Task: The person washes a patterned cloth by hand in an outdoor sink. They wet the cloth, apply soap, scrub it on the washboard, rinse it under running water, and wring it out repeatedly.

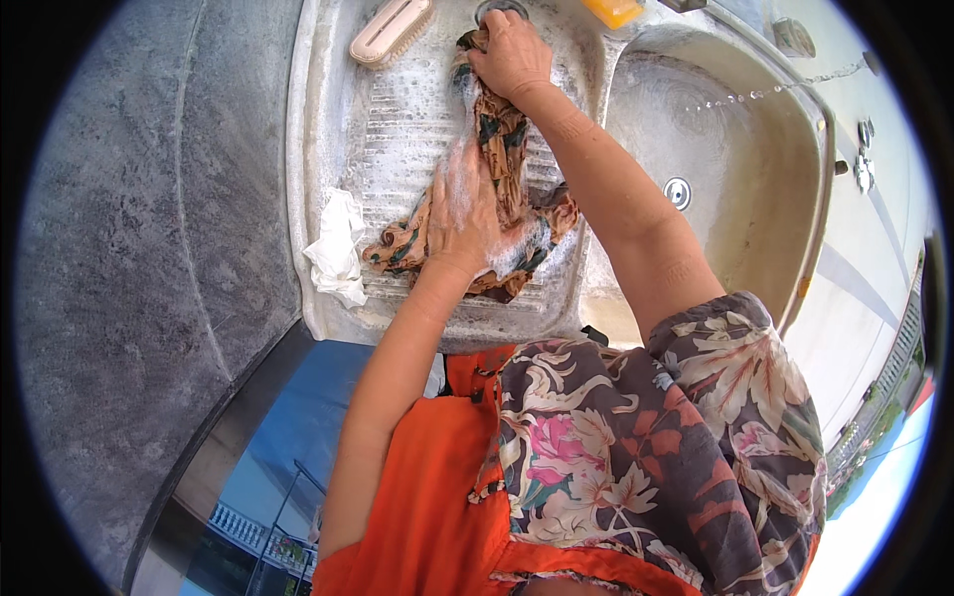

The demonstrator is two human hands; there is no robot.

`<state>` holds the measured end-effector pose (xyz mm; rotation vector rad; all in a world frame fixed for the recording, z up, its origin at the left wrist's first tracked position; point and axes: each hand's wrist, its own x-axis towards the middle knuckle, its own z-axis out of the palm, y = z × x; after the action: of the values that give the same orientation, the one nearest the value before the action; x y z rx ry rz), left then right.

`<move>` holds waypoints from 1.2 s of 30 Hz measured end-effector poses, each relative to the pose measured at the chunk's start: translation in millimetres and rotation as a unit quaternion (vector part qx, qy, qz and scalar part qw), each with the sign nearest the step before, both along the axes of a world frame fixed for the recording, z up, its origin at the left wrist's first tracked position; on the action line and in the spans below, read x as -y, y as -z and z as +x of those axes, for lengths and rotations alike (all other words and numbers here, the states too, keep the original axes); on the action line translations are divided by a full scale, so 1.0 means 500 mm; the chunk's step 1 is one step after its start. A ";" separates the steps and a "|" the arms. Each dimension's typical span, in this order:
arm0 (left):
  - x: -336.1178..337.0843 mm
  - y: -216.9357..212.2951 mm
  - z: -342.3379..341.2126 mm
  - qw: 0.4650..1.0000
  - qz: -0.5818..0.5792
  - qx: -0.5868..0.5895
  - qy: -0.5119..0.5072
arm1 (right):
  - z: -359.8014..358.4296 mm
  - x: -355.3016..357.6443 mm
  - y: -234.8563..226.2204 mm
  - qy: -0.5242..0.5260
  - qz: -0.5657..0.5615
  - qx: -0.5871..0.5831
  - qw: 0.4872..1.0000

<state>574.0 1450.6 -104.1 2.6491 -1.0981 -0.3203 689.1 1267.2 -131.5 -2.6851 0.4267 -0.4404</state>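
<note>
So the big grey stone-look sink unit (pixel 328 119) is taking up most of the view, with its ribbed washboard side on the left and a smooth rounded basin (pixel 715 149) on the right, where a thin stream of water is arcing in. Lying stretched along the ribs is the patterned cloth (pixel 502 149), brown and teal, soaked and foamy. The right hand (pixel 512 55) is pinning the far end of it, fingers curled down and closed over the fabric near the top. The left hand (pixel 462 214) is pressing the near end, fingers spread fairly flat and covered in suds, more pushing than gripping as far as I can tell. My take on doing this well: the pinned end wants to stay anchored while the flat hand is dragging the cloth across the ridges, keeping plenty of lather in it. A crumpled white rag (pixel 338 248) is sitting just beside the cloth, a pinkish scrub brush (pixel 391 30) is resting at the top, and a small yellow soap bar (pixel 613 10) is near the basin's rim.
</note>
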 end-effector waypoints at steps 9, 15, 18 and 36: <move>-0.011 0.018 -0.005 0.999 -0.030 0.039 -0.016 | -0.282 -0.075 -0.087 -0.280 0.109 -0.050 0.953; 0.008 0.012 -0.010 0.999 -0.014 -0.021 -0.030 | 0.016 0.002 0.032 -0.074 -0.086 0.004 0.994; 0.002 0.002 -0.011 0.997 0.036 -0.045 -0.042 | -0.029 -0.028 -0.009 -0.103 0.016 -0.073 0.992; 0.024 -0.045 0.016 0.984 0.081 -0.152 -0.035 | -0.217 -0.066 -0.078 -0.205 0.161 -0.070 0.963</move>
<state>581.8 1438.4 -81.3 2.6492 -0.9142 -0.8002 580.5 1300.3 -92.2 -2.4026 -0.0291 -0.0522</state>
